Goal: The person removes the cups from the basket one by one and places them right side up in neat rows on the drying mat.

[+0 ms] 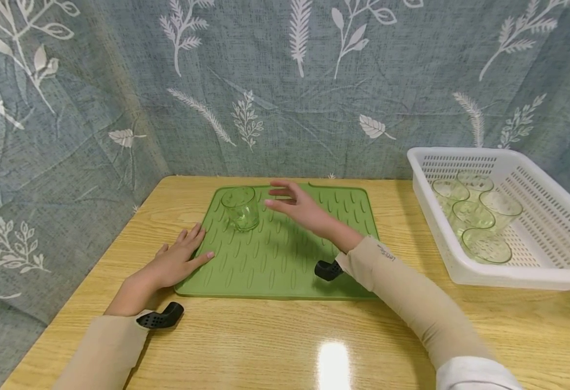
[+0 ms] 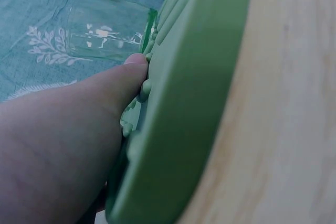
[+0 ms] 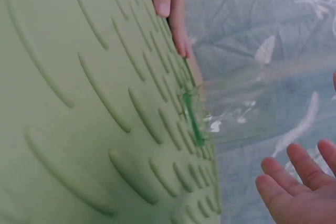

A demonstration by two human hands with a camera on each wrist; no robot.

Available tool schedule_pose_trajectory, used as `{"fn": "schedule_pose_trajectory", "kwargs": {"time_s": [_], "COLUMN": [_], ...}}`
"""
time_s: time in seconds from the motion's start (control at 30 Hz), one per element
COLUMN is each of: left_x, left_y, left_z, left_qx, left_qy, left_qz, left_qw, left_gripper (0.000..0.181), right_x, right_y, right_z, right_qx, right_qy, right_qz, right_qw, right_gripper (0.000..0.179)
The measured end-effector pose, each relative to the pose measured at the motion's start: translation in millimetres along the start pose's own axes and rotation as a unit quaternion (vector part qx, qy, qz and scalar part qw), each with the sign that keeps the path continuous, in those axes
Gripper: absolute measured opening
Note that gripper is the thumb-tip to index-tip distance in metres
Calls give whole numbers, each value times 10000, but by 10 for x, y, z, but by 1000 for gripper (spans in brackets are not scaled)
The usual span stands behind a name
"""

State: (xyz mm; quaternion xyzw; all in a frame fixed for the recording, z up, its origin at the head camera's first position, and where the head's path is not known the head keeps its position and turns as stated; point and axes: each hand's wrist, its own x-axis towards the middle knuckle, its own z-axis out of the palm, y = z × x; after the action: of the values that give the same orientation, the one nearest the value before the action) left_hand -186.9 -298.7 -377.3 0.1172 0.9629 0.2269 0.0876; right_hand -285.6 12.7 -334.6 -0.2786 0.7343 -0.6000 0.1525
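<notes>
A clear green-tinted drinking glass [image 1: 241, 210] stands upright on the left back part of a green ridged drying mat [image 1: 265, 271]. My right hand [image 1: 300, 206] is in the air over the mat, to the right of the glass and apart from it, with fingers spread and nothing held. In the right wrist view, its fingers [image 3: 296, 174] show beside the glass [image 3: 228, 111]. My left hand [image 1: 177, 260] rests flat at the mat's left edge, its thumb on the mat. The left wrist view shows that thumb [image 2: 123, 80] along the mat, with the glass [image 2: 107, 27] beyond.
A white plastic basket [image 1: 438, 238] stands on the right of the wooden table [image 1: 246, 341]. Several similar glasses [image 1: 487, 246] stand inside its left half. A blue-grey leaf-patterned cloth [image 1: 275, 124] hangs behind the table and along its left side.
</notes>
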Motion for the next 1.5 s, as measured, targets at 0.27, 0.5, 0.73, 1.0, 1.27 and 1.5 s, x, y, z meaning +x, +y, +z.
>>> {"fn": "schedule_pose_trajectory", "kwargs": {"time_s": [0.27, 0.5, 0.73, 1.0, 1.27, 1.5], "left_x": [6, -6, -5, 1, -8, 9], "left_y": [-13, 3, -10, -6, -3, -10], "left_z": [-31, -28, -40, -41, -39, 9], "left_qx": [56, -9, 34, 69, 105, 47], "left_qy": [-9, -8, -5, 27, 22, -2], "left_qz": [-22, -14, -21, 9, 21, -13], "left_qw": [10000, 10000, 10000, 10000, 9999, 10000], "left_gripper": [88, 88, 88, 87, 87, 87], "right_x": [-238, -441, -641, -824, -1022, -1238], "right_y": [-115, -126, -136, -190, -270, -292], "right_z": [-76, -129, -178, -251, -372, -518], "right_qx": [-4, 42, 84, 184, 67, -351], "right_qy": [-280, -431, -459, -408, -223, -101], "right_qz": [-377, -511, -580, -745, -964, -1037], "right_qw": [9989, 9978, 9972, 9962, 9951, 9939], "right_gripper": [59, 57, 58, 58, 57, 57]}}
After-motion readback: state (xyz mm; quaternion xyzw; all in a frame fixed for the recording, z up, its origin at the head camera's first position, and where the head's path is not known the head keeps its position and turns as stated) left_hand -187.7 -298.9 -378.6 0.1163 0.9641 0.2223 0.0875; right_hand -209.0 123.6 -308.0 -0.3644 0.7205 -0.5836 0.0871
